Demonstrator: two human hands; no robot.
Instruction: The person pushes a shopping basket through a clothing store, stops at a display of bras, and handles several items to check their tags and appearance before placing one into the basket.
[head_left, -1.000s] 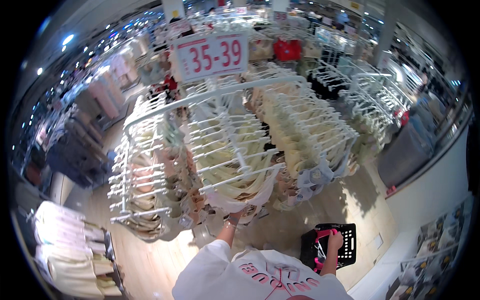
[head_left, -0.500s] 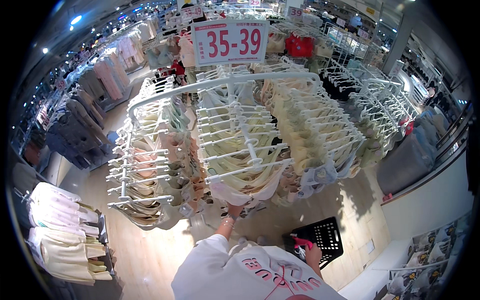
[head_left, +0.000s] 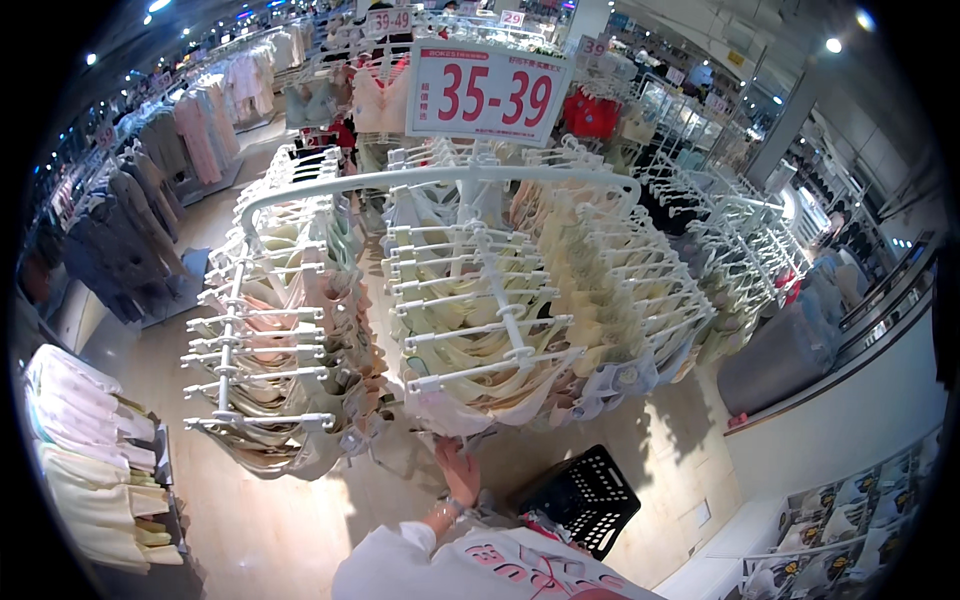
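Note:
My left hand [head_left: 458, 472] reaches forward, just below a pale pink bra [head_left: 470, 412] at the front of the middle row. Its fingers look stretched out, their tips at the bra's lower edge and partly hard to make out. That bra hangs from a white plastic hanger [head_left: 490, 372], with cream and pale yellow bras behind it. A black perforated shopping basket [head_left: 612, 490] is low in front of my body, to the right of my left hand. My right hand is out of sight.
A white metal rack [head_left: 400, 178] carries rows of bras on hangers, with a price sign [head_left: 490, 95] on top. Folded pale garments [head_left: 85, 500] hang at the lower left. Clothes rails [head_left: 130, 230] stand farther left. A grey rolled bundle [head_left: 780, 350] and white counter [head_left: 770, 430] are right.
The view has shifted, and the rack now sits a little farther left. My left hand shows more fully below the bra. My right hand, earlier at the basket's pink handle, has left view.

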